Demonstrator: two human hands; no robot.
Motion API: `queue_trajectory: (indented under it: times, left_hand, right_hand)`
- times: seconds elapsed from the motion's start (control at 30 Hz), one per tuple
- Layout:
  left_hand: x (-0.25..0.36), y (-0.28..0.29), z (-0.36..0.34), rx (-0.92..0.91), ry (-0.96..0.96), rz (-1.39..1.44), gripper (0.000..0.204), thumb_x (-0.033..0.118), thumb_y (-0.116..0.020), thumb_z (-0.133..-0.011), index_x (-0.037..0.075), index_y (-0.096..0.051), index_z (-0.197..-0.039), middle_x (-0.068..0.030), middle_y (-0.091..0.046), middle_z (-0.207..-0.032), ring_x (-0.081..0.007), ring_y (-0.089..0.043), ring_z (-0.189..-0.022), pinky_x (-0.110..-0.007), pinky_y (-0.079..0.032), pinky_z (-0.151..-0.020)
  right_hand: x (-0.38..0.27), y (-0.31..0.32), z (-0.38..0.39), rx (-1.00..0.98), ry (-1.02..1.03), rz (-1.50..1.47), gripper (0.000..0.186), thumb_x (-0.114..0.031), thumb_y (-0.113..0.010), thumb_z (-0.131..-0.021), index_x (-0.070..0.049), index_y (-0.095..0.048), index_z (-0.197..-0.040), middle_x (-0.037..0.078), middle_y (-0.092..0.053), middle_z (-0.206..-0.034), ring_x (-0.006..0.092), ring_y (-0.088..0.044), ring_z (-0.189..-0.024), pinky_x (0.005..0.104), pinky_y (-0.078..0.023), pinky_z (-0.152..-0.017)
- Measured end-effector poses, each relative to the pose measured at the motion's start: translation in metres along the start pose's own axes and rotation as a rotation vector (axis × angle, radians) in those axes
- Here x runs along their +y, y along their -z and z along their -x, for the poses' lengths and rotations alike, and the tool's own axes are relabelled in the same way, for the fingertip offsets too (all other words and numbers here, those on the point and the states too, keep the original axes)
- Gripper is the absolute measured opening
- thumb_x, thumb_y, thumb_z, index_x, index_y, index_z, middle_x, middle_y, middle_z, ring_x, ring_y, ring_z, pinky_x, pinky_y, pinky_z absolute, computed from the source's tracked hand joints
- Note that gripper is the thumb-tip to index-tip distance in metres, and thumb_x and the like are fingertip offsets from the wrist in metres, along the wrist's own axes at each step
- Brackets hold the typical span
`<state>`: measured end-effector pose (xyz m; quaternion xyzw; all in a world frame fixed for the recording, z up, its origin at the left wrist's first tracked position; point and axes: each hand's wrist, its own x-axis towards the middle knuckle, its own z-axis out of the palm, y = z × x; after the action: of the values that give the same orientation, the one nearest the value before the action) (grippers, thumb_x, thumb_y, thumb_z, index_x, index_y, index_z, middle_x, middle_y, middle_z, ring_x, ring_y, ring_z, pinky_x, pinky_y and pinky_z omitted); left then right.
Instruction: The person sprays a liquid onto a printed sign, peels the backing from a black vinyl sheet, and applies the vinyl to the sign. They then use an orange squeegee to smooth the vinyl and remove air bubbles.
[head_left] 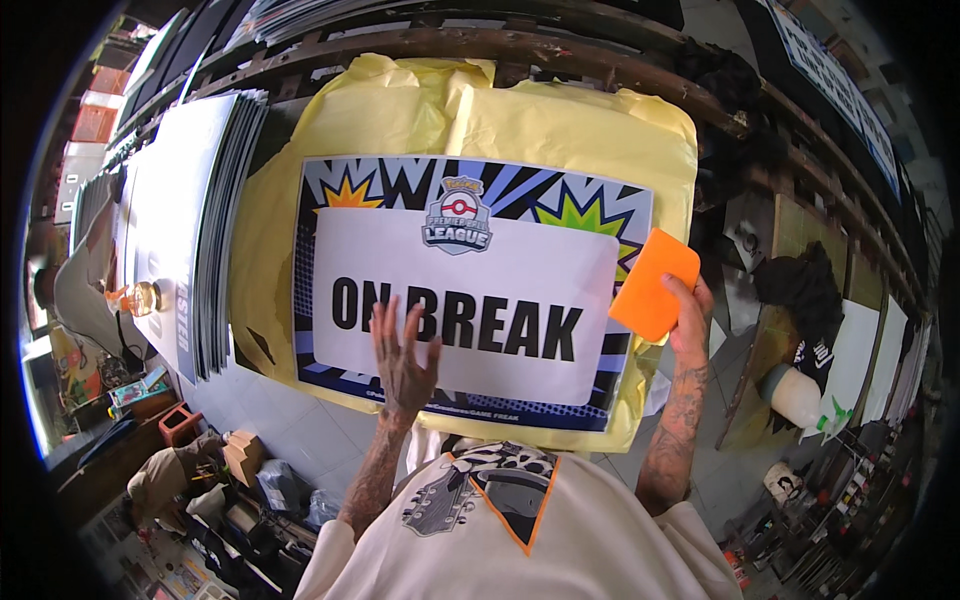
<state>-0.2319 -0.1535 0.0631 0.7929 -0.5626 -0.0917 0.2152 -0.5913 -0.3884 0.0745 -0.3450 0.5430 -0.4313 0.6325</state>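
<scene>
A printed sign board (540,260) lies face up in front of me, with a white middle, large black lettering and a comic-style border of blue, black, green and orange. Yellow wrapping paper (570,125) is spread beneath it, creased and torn along its edges. Over the sign's lower middle is my left hand (405,365), fingers apart and holding nothing; whether it touches the surface I cannot tell. At the sign's right edge my right hand (690,315) grips a flat orange squeegee card (653,285) with rounded corners, tilted above the board.
To the left stands a stack of printed boards (185,215) with a roll of tape (142,298) on top. Dark wooden slats (430,45) run behind the paper. A white spray bottle (793,395) with a green head is at right. Another person (175,475) bends at lower left.
</scene>
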Motion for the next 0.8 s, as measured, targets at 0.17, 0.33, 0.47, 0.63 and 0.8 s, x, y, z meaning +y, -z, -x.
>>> queue_trajectory:
  times: [0.17, 0.33, 0.47, 0.63, 0.8]
  left_hand:
    - [-0.043, 0.051, 0.041, 0.199, 0.288, 0.103, 0.044, 0.023, -0.067, -0.099, 0.005, -0.056, -0.138, -0.0170, -0.052, -0.144, -0.0371, -0.042, -0.138, -0.051, -0.032, -0.114]
    - [-0.104, 0.085, 0.118, 0.216, 0.567, 0.323, 0.037, 0.029, -0.068, -0.100, 0.005, -0.059, -0.126, -0.0109, -0.061, -0.122, -0.0268, -0.054, -0.116, -0.043, -0.042, -0.100]
    - [-0.147, 0.108, 0.147, 0.080, 0.794, 0.726, 0.039, 0.028, -0.065, -0.102, 0.005, -0.056, -0.132, -0.0085, -0.061, -0.125, -0.0215, -0.059, -0.114, -0.038, -0.047, -0.094]
    - [-0.196, 0.123, 0.190, -0.002, 0.961, 1.115, 0.035, 0.027, -0.067, -0.102, 0.008, -0.061, -0.130, -0.0037, -0.069, -0.118, -0.0139, -0.064, -0.103, -0.029, -0.051, -0.085]
    - [-0.199, 0.147, 0.174, -0.190, 0.976, 1.207, 0.037, 0.028, -0.067, -0.100, 0.004, -0.064, -0.129, -0.0087, -0.070, -0.119, -0.0181, -0.066, -0.106, -0.032, -0.053, -0.089]
  right_hand:
    - [-0.037, -0.064, 0.014, -0.242, -0.061, 0.358, 0.028, -0.010, -0.072, -0.090, 0.002, -0.069, -0.115, 0.007, -0.072, -0.104, 0.0145, -0.069, -0.092, 0.0292, -0.055, -0.085]
    - [-0.032, -0.197, -0.065, -0.775, 0.387, 0.900, 0.042, -0.013, -0.077, -0.079, 0.001, -0.069, -0.117, 0.008, -0.073, -0.104, 0.0157, -0.068, -0.095, 0.0292, -0.053, -0.086]
    - [-0.040, -0.318, -0.138, -0.948, 0.070, 1.164, 0.041, -0.019, -0.079, -0.073, -0.002, -0.074, -0.110, 0.007, -0.074, -0.107, 0.0159, -0.067, -0.100, 0.0299, -0.050, -0.092]
    - [0.002, -0.390, -0.207, -1.268, -0.467, 1.288, 0.027, -0.020, -0.080, -0.078, 0.001, -0.076, -0.095, 0.006, -0.077, -0.097, 0.0144, -0.068, -0.097, 0.0294, -0.048, -0.091]
    - [-0.006, -0.392, -0.211, -1.138, -0.472, 1.469, 0.026, -0.020, -0.082, -0.079, -0.001, -0.077, -0.097, 0.005, -0.075, -0.095, 0.0128, -0.067, -0.096, 0.0295, -0.050, -0.086]
